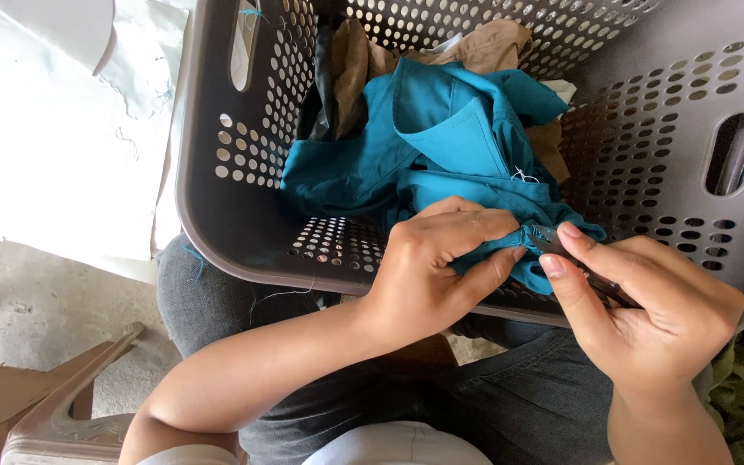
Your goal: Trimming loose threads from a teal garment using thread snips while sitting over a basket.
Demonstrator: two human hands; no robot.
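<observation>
The left hand (428, 271) pinches a fold of the teal garment (441, 155) between thumb and fingers, its grip closed tight on the cloth at the basket's near rim. The right hand (647, 310) holds a small dark tool (579, 267), fingers and thumb closed around it, with its tip touching the bunched edge of the cloth just beside the left thumb. Most of the garment lies heaped inside the grey perforated basket (234, 215), over tan clothes (484, 47) and a dark piece at the far side. The basket rests on the person's lap, on dark jeans (527, 405). A white sheet (45, 146) lies at the left, a stool (62, 413) below it on the concrete floor.
</observation>
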